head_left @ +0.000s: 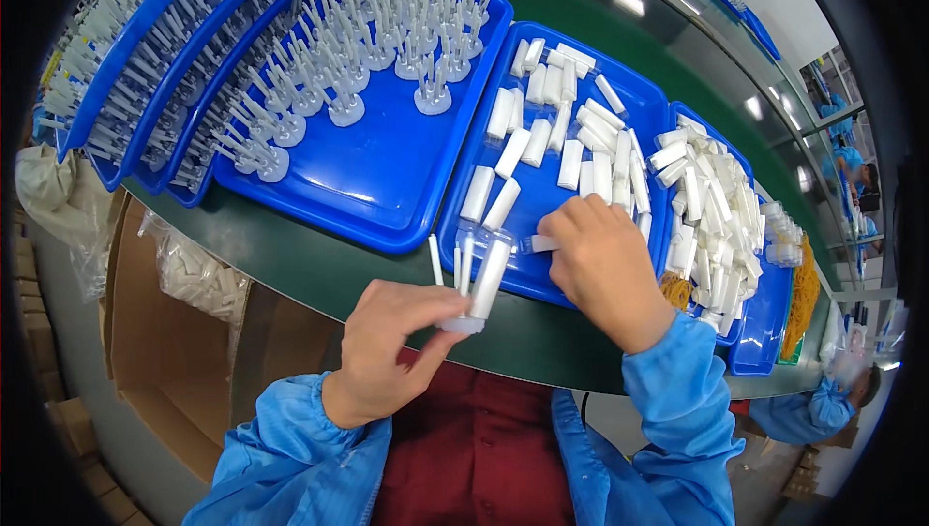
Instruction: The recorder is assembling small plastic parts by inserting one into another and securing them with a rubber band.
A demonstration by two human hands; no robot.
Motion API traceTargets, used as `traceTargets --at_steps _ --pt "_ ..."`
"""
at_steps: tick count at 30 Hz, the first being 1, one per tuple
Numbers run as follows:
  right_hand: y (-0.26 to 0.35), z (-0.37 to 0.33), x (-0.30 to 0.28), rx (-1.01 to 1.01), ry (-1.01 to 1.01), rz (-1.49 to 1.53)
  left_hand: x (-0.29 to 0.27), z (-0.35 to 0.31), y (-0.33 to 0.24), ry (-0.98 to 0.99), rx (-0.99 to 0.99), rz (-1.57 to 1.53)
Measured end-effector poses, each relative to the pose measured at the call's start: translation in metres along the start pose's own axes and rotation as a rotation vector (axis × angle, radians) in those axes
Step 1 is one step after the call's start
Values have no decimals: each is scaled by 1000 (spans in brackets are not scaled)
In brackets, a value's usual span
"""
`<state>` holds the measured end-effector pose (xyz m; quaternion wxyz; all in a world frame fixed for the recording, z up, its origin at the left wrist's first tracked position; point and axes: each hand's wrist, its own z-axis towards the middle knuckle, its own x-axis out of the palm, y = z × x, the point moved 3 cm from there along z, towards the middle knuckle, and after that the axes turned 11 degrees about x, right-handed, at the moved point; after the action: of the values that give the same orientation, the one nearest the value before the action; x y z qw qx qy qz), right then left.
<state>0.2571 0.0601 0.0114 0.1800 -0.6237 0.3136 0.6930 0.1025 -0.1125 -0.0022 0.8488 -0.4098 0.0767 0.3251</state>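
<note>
My left hand point(392, 347) pinches the rim of a round translucent base point(464, 324) with several thin upright rods. A white cylinder with a clear end point(492, 279) stands over one side of that base, while bare rods point(457, 270) rise beside it. To the right, my right hand point(610, 270) is closed around a similar white cylinder, and its clear end point(530, 244) pokes out toward the left. That hand is above the near part of the middle blue tray point(537, 211), where many white cylinders point(527, 146) lie.
At left, a blue tray point(358, 187) holds rows of rodded bases point(345, 105), beside tilted trays point(121, 71) full of them. A heaped tray of white cylinders point(711, 207) and yellow rubber bands point(801, 299) are at right. An open cardboard box point(145, 303) stands below the table's left edge.
</note>
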Motion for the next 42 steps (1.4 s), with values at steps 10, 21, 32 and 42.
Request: traceTargets --at_steps 10,21,32,42 --pt "-2 -31 -9 642 26 1588 21 21 -20 268 214 76" --pt "-6 -43 -9 473 -36 1291 26 24 -24 406 213 66" --pt "20 -47 7 501 -48 1424 11 20 -16 277 313 116" --pt "19 15 14 -40 -377 604 4 15 8 -28 234 264"
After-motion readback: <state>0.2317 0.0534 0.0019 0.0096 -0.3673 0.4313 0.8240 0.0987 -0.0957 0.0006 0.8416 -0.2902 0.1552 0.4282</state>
